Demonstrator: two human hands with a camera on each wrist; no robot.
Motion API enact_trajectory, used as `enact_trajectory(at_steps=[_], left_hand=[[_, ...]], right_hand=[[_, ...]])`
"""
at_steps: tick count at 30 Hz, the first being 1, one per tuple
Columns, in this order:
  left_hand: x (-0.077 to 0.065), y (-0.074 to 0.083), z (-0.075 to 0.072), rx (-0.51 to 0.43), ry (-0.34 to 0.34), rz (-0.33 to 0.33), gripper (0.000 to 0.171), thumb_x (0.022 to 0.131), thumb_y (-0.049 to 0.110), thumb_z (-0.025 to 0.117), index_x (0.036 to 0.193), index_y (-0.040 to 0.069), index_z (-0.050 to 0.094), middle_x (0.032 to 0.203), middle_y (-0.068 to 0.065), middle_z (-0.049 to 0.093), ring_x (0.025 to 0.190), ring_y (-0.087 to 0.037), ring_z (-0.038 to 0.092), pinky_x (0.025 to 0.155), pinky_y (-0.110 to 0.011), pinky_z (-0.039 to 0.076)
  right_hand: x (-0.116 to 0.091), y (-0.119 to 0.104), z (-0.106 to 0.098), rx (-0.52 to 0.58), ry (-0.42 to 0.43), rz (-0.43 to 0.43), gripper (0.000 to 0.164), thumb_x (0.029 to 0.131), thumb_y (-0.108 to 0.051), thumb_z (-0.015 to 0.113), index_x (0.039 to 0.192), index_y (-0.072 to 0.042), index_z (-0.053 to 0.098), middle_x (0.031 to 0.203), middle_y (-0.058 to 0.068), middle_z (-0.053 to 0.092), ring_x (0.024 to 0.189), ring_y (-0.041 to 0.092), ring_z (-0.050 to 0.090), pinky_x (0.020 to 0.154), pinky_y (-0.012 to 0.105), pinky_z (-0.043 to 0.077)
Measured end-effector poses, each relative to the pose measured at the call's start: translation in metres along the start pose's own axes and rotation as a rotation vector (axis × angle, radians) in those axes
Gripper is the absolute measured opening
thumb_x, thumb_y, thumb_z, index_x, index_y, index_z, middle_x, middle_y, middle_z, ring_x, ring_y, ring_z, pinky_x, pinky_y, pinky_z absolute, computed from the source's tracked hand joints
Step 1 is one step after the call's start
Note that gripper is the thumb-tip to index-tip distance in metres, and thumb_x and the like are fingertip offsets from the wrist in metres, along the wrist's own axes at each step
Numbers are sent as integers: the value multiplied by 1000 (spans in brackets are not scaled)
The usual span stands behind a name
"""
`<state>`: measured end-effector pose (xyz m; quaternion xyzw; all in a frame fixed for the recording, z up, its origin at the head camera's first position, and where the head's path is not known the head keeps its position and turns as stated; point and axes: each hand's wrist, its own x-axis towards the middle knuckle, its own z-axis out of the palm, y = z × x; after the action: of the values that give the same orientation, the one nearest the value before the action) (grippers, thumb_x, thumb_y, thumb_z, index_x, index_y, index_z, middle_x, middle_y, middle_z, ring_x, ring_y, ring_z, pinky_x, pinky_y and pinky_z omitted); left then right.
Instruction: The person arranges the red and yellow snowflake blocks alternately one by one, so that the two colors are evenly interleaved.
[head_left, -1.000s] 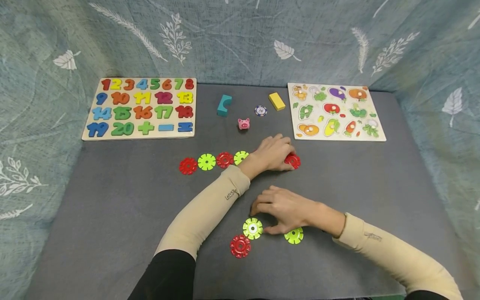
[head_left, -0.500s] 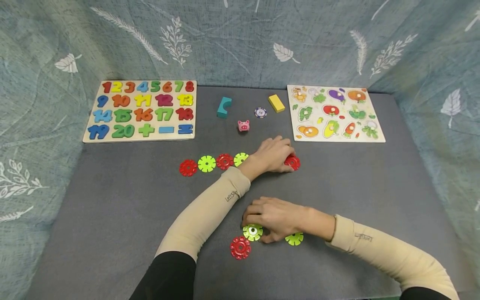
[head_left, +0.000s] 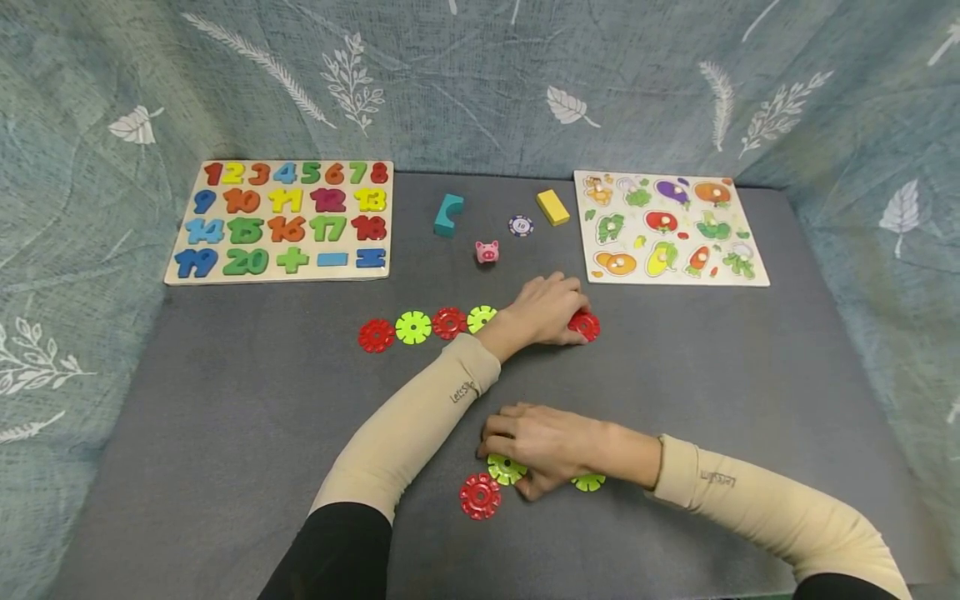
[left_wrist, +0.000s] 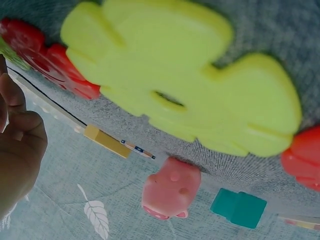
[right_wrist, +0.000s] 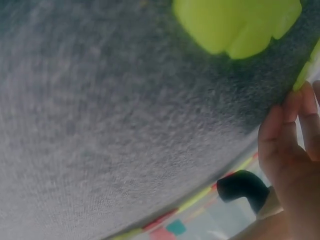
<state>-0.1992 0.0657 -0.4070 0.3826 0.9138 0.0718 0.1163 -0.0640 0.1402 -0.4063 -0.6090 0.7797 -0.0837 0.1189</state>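
In the head view my left hand (head_left: 543,310) holds a red interlocking disc (head_left: 587,327) at the right end of a row, fingertips and thumb at its edges. Its palm and wrist hide part of the row; a yellow-green disc (left_wrist: 150,75) fills much of the left wrist view. My right hand (head_left: 551,443) pinches a notched yellow-green disc (head_left: 507,470) between fingers and thumb. Just left of that disc lies a red disc (head_left: 480,497). Another yellow-green disc (head_left: 588,482) is partly covered by the right hand.
Behind the row stand a pink pig figure (head_left: 487,252), a teal arch block (head_left: 448,215), a poker chip (head_left: 521,226) and a yellow block (head_left: 552,207). A number puzzle board (head_left: 281,218) lies back left, a vegetable puzzle board (head_left: 671,229) back right.
My right hand has moved down and slightly left, and its fingers and thumb have closed round the yellow-green disc. The left hand stays at the red disc.
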Motion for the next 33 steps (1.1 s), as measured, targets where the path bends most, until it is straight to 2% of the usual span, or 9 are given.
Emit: enact_trajectory(at_steps=[12,22,33], left_hand=[[0,0,0,1,2,-4,50,84,56,66,120,22,66,115,2,59,102,-18,53,85,-36,46],[-1,0,0,0,-5,-7,51,84,56,66,121,22,66,116,2,59,103,-18,52,86,-37,47],[0,0,2,7,7,-4,50,84,57,66,121,22,66,115,2,59,102,-18,53,86,-37,47]], right_hand=[[-2,2,-2,-19,16,-21,56,70,-36,72,121,-16,60,111,-5,62,99,11,58,93,27,48],[-9,9,-6,52,100,6,52,69,-31,75,116,-13,61,107,-3,63,98,11,59,91,26,48],[-26,22,-6,53,202,48,49,68,-29,76,112,-11,63,103,-2,64,94,11,60,87,26,50]])
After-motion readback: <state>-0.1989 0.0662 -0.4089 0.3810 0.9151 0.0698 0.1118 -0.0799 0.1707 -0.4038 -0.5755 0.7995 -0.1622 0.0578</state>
